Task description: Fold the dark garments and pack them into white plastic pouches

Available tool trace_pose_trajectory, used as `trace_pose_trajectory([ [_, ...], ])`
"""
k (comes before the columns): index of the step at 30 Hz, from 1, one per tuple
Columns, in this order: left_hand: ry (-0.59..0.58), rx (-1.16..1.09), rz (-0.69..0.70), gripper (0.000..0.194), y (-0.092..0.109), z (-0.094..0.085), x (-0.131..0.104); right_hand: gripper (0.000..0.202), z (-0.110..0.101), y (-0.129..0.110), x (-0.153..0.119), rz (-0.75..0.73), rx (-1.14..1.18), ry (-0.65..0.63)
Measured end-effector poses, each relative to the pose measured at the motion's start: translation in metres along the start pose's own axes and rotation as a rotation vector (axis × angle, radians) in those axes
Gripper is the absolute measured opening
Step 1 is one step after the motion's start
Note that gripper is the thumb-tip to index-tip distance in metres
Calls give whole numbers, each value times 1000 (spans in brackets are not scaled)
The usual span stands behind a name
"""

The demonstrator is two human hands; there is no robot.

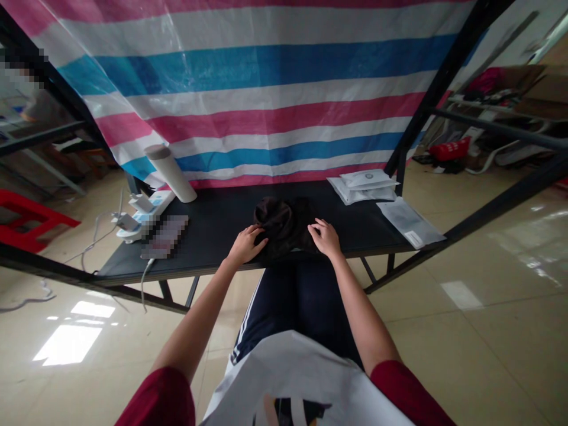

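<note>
A bunched piece of dark brown cloth [278,222] lies near the front edge of the black tabletop [222,219]. Its exact kind cannot be made out against the dark surface. On its left side rests my left hand [247,244], thumb and fingers apart, touching the fabric. My right hand [325,238] is at the cloth's right edge with its fingers loosely bent and apart. Neither hand visibly grips the material.
To the left stand a white bottle [171,173], a power strip [153,216] with plugged-in chargers, and a phone [166,238] on a cable. Flat white packets [366,184] and another packet [410,222] lie right. A striped sheet [266,89] hangs behind, between black frame posts.
</note>
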State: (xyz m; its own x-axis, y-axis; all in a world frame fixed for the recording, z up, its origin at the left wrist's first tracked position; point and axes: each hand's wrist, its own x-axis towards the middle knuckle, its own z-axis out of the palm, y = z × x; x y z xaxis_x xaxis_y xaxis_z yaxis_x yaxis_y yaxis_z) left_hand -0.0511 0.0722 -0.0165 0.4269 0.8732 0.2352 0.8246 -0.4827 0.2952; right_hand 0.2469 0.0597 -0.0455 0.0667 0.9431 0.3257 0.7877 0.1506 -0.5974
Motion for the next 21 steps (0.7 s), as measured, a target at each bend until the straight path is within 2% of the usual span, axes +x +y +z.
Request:
trace_pose_trajectory([
  [5, 25, 43, -11, 48, -2, 3, -12, 38, 1, 1, 0, 5, 7, 0],
  [8, 93, 76, -49, 57, 5, -1, -16, 39, 0, 1, -1, -3, 7, -15],
  [10, 134, 75, -19, 63, 9, -4, -19, 39, -1, 1, -1, -14, 12, -13],
  [12, 93, 48, 101, 58, 10, -5, -24, 39, -4, 1, -1, -34, 38, -5],
  [15, -48, 21, 280, 47, 7, -1, -30, 35, -7, 1, -2, -75, 106, -8],
  [17, -94, 22, 308, 46, 4, 2, -34, 30, -9, 2, -4, -113, 138, -42],
  [21, -97, 23, 304, 47, 1, 2, -39, 27, -14, 2, -13, -225, 107, -149],
])
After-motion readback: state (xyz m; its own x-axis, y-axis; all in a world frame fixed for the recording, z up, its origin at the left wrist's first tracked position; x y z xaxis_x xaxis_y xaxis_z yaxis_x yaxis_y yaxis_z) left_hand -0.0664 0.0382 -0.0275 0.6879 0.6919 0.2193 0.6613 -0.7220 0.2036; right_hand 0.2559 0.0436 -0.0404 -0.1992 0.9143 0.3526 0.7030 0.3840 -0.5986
